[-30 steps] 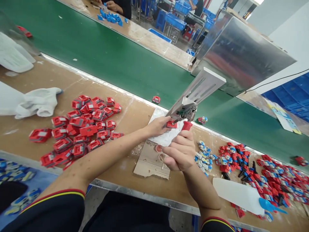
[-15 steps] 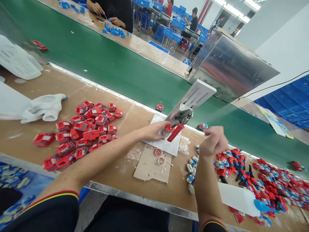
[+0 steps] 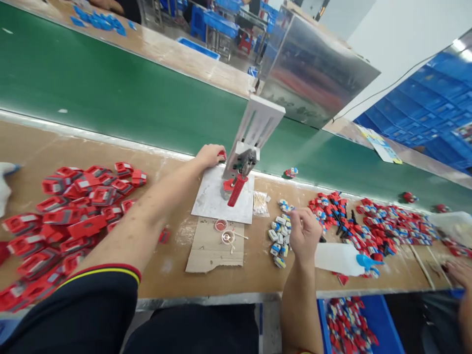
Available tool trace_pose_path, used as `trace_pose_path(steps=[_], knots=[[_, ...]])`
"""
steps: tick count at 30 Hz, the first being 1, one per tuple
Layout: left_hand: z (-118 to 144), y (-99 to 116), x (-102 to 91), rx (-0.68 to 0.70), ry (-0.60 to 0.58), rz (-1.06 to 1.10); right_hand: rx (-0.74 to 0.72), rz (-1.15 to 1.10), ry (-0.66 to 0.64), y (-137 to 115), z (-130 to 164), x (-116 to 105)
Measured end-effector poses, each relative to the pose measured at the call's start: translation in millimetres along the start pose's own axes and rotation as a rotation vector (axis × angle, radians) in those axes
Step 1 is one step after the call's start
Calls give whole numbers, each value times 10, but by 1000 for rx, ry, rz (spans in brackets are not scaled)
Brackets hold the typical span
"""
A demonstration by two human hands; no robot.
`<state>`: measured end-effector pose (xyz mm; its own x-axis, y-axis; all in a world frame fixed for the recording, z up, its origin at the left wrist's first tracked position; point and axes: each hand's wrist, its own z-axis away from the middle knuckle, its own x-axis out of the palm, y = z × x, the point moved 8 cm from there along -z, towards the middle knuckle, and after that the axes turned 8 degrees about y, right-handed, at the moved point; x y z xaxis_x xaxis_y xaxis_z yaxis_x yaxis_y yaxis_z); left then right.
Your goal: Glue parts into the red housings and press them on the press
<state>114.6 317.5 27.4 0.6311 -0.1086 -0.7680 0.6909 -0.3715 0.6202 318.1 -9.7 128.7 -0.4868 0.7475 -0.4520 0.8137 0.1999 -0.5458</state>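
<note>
Our left hand (image 3: 211, 155) is stretched out to the far edge of the bench, fingers curled round a small red part (image 3: 222, 155) just beside the press jig (image 3: 243, 164), at the lip of the green conveyor (image 3: 147, 105). Grip looks closed on it, tho most of the part is hidden by the fingers

Right hand (image 3: 304, 235) is down by the blue/white clips (image 3: 278, 236), fingers pinched loosely together. Prob has one clip between thumb + fingers, but too small to tell for sure

Layout reads as a reach-efficient setup:
- jig sits dead centre on a white sheet (image 3: 214, 201), red lever handle (image 3: 237, 190) angled toward us
- red housings (image 3: 73, 206) piled left, near the left arm
- clips + mixed red/blue parts (image 3: 372, 223) on the right, near the right hand
- cardboard scrap (image 3: 212, 248) under two small cups (image 3: 224, 231), likely to keep whatever is in them off the bench
- white squeeze bottle w/ blue cap (image 3: 344, 259) lies on its side just right of the right hand

Another person's hand (image 3: 459, 270) shows at the far right edge, not ours
</note>
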Motion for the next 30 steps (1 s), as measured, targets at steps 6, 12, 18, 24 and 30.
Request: trace_pose_path(steps=[6,12,18,24,30], knots=[[524,-152,-717,-60,264,185,7,23,-603,151,527,267],[1939,66,-1152,47,397,789,-207,-200,-842,-362,1018,707],[2666,206,-481,22,393,978,-320,-253,-710,-530,940,995],[2761,167,-222,44,338,999,-279,-217,-604,-478,893,1115],[2855,176,-244,69,368,995,-190,-360,-549,-460,791,989]])
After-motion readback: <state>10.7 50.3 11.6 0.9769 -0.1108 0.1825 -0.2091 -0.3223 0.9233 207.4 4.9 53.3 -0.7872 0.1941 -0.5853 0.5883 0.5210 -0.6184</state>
